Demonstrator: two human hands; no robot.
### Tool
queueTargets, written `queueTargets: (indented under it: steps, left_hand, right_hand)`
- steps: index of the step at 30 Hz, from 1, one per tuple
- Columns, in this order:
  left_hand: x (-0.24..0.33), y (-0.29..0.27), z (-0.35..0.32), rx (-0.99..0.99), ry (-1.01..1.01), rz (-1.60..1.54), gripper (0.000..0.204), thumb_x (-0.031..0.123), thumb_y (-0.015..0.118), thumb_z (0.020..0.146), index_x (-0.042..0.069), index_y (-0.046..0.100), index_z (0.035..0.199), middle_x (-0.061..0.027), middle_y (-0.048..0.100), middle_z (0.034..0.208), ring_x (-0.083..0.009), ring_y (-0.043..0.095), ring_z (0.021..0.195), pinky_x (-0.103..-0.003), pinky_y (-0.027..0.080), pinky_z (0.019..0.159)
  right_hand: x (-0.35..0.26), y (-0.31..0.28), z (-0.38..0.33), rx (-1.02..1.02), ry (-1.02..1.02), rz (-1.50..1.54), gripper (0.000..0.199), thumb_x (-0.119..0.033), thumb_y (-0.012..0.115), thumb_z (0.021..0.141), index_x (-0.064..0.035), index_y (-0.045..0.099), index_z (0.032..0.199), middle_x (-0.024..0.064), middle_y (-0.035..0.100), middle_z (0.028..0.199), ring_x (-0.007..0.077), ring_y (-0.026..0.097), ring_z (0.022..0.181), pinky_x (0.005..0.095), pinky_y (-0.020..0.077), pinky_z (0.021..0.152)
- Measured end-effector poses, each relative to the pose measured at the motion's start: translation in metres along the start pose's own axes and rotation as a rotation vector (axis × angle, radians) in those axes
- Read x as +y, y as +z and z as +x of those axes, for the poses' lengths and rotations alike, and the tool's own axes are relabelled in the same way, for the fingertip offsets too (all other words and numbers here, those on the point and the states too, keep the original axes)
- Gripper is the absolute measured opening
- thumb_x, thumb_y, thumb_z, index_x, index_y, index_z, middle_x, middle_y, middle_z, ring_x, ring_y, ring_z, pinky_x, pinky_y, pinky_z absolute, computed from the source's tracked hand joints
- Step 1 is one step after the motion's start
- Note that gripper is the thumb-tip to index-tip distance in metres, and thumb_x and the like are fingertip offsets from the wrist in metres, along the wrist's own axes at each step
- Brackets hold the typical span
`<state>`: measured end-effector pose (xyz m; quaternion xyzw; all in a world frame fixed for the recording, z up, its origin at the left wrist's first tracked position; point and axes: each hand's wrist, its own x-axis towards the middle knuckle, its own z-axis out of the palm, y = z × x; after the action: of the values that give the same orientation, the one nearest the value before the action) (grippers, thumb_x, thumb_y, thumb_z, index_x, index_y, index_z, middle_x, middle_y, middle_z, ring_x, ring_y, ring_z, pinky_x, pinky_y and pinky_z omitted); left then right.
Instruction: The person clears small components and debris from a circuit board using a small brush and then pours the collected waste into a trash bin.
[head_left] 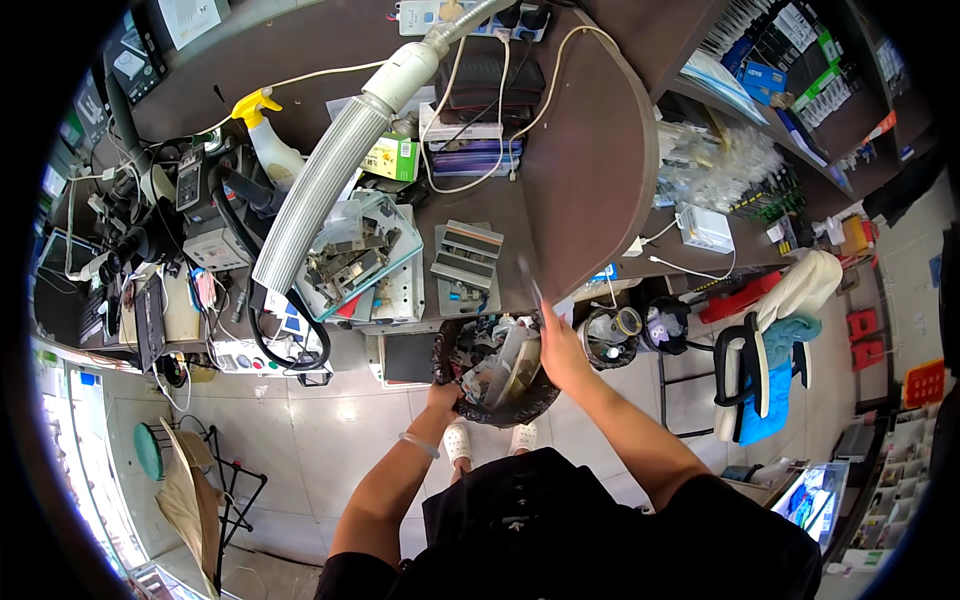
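A dark, black-lined waste bin [535, 408], filled with paper scraps and grey and white pieces, is in front of me by the desk edge. My left hand [443, 397] is closed on its near left rim. Over the bin's right side, my right hand [563, 350] is closed round a thin, pointed stick-like tool [531, 284]. Motion blurs this tool, so I cannot make out its exact kind. It points up and away toward the desk. Beyond the bin, grey metal-looking blocks [468, 255] lie on the desk.
A clear tray [402, 250] of small metal parts stands on the desk's left. Above it hangs a ribbed extraction hose [325, 195]. A second, smaller bin [607, 352] stands to the right, with a cushioned chair [765, 345] beyond. A yellow-topped spray bottle [268, 140] stands at the back left.
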<state>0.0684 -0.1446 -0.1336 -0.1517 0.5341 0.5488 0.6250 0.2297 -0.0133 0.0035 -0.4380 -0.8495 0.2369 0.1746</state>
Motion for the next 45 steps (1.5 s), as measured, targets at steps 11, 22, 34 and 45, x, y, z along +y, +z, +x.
queueTargets:
  steps: [11,22,34,45]
  left_hand:
    - [-0.009,-0.011,0.011,0.07,0.088,0.082,0.033,-0.012,0.045,0.06,-0.003,0.051,0.09,-0.012,0.05,0.072,-0.0287,0.054,0.06,-0.042,0.048,0.052]
    - [-0.006,-0.02,0.029,0.053,0.006,0.107,0.043,-0.013,0.046,0.059,0.001,0.05,0.099,-0.0121,0.051,0.077,-0.0288,0.055,0.064,-0.042,0.048,0.051]
    - [0.017,-0.009,-0.004,0.072,-0.031,0.132,0.03,-0.011,0.044,0.06,0.002,0.048,0.088,-0.0109,0.048,0.079,-0.0275,0.052,0.067,-0.043,0.05,0.053]
    - [0.026,0.005,-0.01,0.028,-0.071,0.078,0.04,-0.015,0.04,0.058,-0.001,0.048,0.094,-0.0124,0.048,0.079,-0.0321,0.054,0.068,-0.047,0.051,0.061]
  right_hand:
    - [0.027,0.059,0.184,0.022,0.419,-0.055,0.042,-0.008,0.038,0.082,-0.0059,0.04,0.124,0.0271,0.056,0.098,0.0407,0.055,0.092,0.0483,0.0424,0.081]
    - [-0.004,0.001,0.059,0.036,0.078,-0.153,0.046,-0.003,0.045,0.08,-0.0025,0.035,0.124,0.0276,0.057,0.084,0.0447,0.055,0.076,0.0507,0.0433,0.068]
    - [0.061,0.106,0.24,0.013,0.386,0.384,0.043,-0.003,0.05,0.08,-0.019,0.053,0.12,0.0053,0.058,0.071,0.0111,0.048,0.054,0.0278,0.0384,0.044]
    - [0.021,0.08,0.103,0.169,0.964,1.31,0.044,-0.009,0.043,0.088,-0.0223,0.037,0.13,-0.0015,0.038,0.062,0.0072,0.033,0.048,0.0229,0.0271,0.037]
